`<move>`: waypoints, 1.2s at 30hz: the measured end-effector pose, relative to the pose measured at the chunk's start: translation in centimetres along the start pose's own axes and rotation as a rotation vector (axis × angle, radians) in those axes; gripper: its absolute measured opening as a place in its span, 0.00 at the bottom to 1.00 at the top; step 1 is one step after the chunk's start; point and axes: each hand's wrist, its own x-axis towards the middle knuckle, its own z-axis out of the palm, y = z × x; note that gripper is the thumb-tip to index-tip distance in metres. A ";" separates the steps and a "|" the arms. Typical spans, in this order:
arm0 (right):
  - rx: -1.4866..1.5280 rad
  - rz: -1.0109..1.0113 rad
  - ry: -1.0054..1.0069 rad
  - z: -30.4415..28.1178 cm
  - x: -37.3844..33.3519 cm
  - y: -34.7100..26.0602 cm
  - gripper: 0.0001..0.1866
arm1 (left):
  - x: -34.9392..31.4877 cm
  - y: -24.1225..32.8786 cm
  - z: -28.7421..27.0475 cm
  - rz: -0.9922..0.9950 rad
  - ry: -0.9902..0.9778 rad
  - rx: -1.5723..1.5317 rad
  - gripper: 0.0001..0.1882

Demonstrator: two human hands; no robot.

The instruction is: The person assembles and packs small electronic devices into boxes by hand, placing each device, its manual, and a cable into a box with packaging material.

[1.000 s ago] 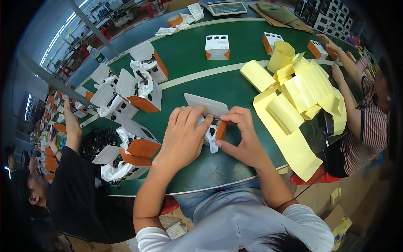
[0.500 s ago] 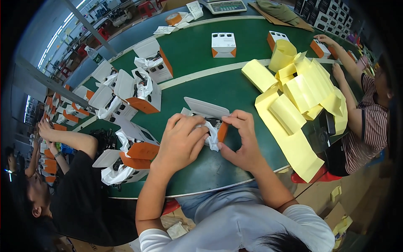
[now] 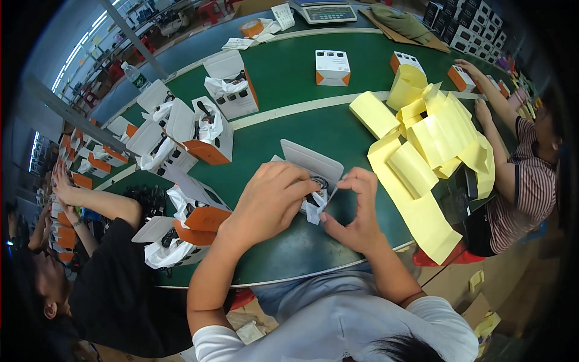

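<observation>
A small white and orange box [image 3: 313, 158] stands in front of me, its lid raised at the back. Inside are a black coiled cable [image 3: 319, 180] and a crumpled white plastic bag [image 3: 315, 211] that spills over the near edge. My left hand [image 3: 271, 202] curls round the box's left side, fingertips at the bag; its thumb is hidden. Between thumb and fingers, my right hand [image 3: 357, 211] pinches the box's right side flap [image 3: 331, 196], now seen nearly edge-on.
Several open boxes [image 3: 214, 142] with bags and cables crowd the left. Yellow card sleeves [image 3: 440, 133] pile up at right. Closed boxes [image 3: 332, 67] and a scale [image 3: 329, 13] stand farther back. Co-workers sit on both sides, one in black [image 3: 120, 283], one in stripes [image 3: 528, 187].
Both hands and the box have shifted slightly right in view. The right side flap has turned from showing its orange face to nearly edge-on. More of the cable shows.
</observation>
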 end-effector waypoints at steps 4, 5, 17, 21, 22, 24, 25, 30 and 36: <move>0.074 0.054 0.022 -0.1 -0.4 0.2 0.35 | -0.5 -0.5 0.2 -0.024 0.040 -0.048 0.19; 0.071 0.061 0.023 -0.2 -0.3 0.0 0.35 | -0.5 -0.4 0.3 -0.014 0.050 -0.053 0.19; 0.049 0.056 0.008 -0.6 0.1 -0.4 0.37 | 0.3 -0.4 0.8 -0.013 0.030 0.091 0.18; -0.008 0.033 0.061 0.5 -0.9 -0.2 0.38 | 1.1 -0.5 1.6 0.025 -0.021 0.020 0.19; 0.002 0.039 0.100 0.7 -1.1 -0.1 0.37 | 1.4 0.0 1.3 0.015 -0.074 0.050 0.20; -0.037 0.019 0.085 0.9 -1.4 0.2 0.35 | 1.4 0.5 1.0 0.008 -0.128 0.081 0.20; -0.075 0.000 0.067 1.0 -1.4 0.2 0.33 | 1.3 0.8 0.8 -0.006 -0.135 0.119 0.19; -0.230 0.021 0.089 1.4 -0.8 -0.7 0.28 | -0.9 -1.1 0.1 0.043 0.310 0.115 0.19; -0.019 0.089 0.006 2.3 -1.4 1.6 0.28 | -3.7 -1.8 5.2 -0.340 0.552 -0.268 0.22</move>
